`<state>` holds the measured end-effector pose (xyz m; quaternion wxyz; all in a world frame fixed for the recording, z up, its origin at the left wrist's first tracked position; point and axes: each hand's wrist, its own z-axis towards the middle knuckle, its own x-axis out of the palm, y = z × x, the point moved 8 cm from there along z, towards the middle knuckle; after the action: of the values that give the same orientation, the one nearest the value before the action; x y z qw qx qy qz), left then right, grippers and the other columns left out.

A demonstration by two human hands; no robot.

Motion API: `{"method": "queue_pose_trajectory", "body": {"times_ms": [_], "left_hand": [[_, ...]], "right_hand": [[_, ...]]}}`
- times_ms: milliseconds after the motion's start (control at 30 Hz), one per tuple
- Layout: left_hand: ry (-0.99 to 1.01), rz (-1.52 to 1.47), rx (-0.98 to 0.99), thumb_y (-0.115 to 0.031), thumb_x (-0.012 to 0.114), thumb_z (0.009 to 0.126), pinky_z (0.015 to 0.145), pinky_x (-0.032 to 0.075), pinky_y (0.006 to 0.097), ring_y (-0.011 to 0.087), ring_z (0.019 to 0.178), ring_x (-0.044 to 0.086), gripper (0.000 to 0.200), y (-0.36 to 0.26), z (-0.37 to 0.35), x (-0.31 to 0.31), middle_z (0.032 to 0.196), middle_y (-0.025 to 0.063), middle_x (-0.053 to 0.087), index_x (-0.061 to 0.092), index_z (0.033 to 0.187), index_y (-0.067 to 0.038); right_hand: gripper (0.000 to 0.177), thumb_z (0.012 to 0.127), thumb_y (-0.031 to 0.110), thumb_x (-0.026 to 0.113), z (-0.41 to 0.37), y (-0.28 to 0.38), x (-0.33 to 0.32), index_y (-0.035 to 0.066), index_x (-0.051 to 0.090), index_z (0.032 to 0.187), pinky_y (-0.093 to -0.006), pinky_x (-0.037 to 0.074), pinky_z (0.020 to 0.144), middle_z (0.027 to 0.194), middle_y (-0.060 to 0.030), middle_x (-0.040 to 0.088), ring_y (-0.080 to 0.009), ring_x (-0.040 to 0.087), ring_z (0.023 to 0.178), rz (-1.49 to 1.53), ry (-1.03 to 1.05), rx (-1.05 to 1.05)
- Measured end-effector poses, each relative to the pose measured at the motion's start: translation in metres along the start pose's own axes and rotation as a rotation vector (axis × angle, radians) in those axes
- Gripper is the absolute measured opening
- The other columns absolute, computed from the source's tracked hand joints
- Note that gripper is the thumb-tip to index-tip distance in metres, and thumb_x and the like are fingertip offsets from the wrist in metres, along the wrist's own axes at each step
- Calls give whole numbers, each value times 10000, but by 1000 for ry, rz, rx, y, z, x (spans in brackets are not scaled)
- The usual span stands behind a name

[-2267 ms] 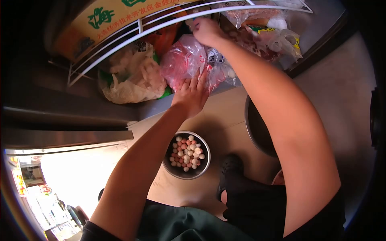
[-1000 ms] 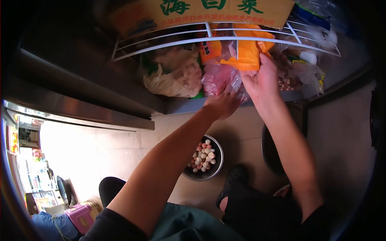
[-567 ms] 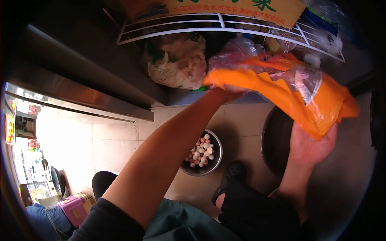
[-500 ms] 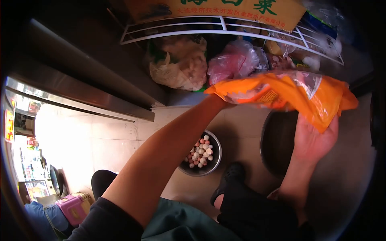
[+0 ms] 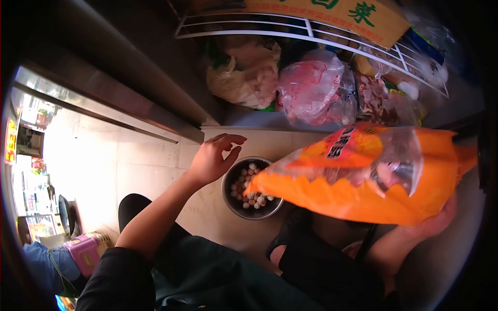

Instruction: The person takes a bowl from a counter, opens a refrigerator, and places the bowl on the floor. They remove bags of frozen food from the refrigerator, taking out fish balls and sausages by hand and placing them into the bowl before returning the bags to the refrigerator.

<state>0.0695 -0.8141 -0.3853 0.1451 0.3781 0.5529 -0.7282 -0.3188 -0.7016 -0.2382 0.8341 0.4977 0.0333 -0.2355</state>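
Note:
My right hand (image 5: 438, 217) grips the right end of a large orange plastic bag (image 5: 332, 192) with clear windows, its fingers partly hidden behind it. The bag's narrow left end hangs over a metal bowl (image 5: 229, 199) on the floor, covering part of it. Several pink and white balls (image 5: 244, 186) lie in the bowl. My left hand (image 5: 212, 158) is in the air beside the bowl's upper left, empty, with its fingers apart and slightly curled.
An open freezer or fridge compartment holds a white wire rack (image 5: 309, 33), a cardboard box (image 5: 353, 18), a bag of pale food (image 5: 246, 78) and a pink-and-clear bag (image 5: 316, 88). A metal door edge (image 5: 129, 98) runs along the left. A pink case (image 5: 88, 251) stands lower left.
My left hand has let go of the orange bag's left end and moved left and down. The bag has come down over the bowl, its left end lowered, still in my right hand.

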Motion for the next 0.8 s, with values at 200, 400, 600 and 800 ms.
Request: {"method": "queue_pose_trajectory", "body": {"times_ms": [200, 400, 600, 800], "left_hand": [[-35, -248, 94, -26, 576, 862, 711, 544, 321, 230, 778, 690, 213, -46, 8, -9, 977, 130, 671, 626, 1068, -13], [-21, -308, 67, -28, 549, 900, 825, 500, 318, 233, 973, 638, 274, -58, 27, 18, 1120, 132, 634, 600, 1169, -41], [165, -553, 100, -152, 438, 979, 1047, 359, 360, 286, 1267, 462, 369, -62, 43, 74, 1311, 169, 525, 463, 1324, -25], [429, -848, 208, -138, 455, 976, 1002, 386, 313, 178, 1140, 516, 314, -56, 71, 128, 1196, 90, 584, 517, 1270, -47]], "right_hand": [[422, 833, 174, 529, 10, 11, 28, -93, 523, 1160, -370, 483, 851, 1065, -207, 606, -272, 607, 950, 65, -92, 168], [398, 691, 78, 556, -24, 1, 54, -90, 564, 1052, -314, 475, 819, 962, -203, 607, -232, 600, 874, 437, -202, 467], [317, 750, 37, 528, -55, -27, 60, -74, 529, 1048, -349, 437, 902, 1073, -188, 578, -233, 587, 950, -98, 307, 522], [133, 672, 85, 588, -48, -45, 92, -37, 591, 725, -352, 431, 650, 746, -139, 605, -287, 587, 714, 19, 736, 238]]}}
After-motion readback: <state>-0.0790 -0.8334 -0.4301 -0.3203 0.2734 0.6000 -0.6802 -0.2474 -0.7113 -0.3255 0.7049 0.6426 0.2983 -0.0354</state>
